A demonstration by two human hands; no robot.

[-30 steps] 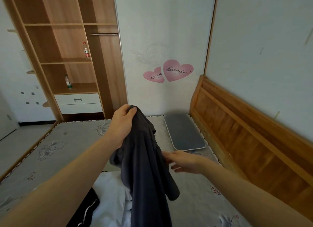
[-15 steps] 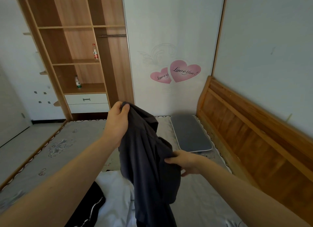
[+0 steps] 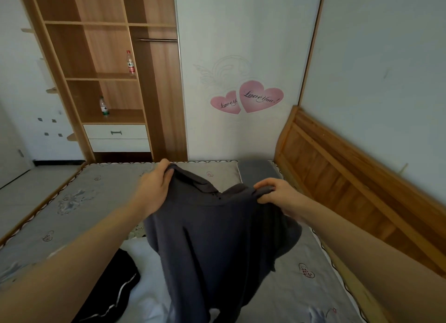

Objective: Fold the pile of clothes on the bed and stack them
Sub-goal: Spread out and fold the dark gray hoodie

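Head view: both hands' grip (pinching) on grey shirt (image 3: 217, 238) above patterned mattress (image 3: 72, 202).

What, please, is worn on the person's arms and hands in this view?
Nothing shows on them: both forearms are bare up to the frame edge, with no sleeves in view. The left hand and right hand wear no gloves, and no rings, watch or bands are visible.

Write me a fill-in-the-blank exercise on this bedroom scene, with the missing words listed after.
1. Both hands, the left hand and the right hand, grip the dark grey collared ____.
2. The garment hangs above a white cloth lying on the ____.
3. The plastic bottle with the red label stands on a shelf ____ the bottle with the green label.
4. The pink stickers on the wall are shaped like ____.

Missing words: shirt; bed; above; hearts
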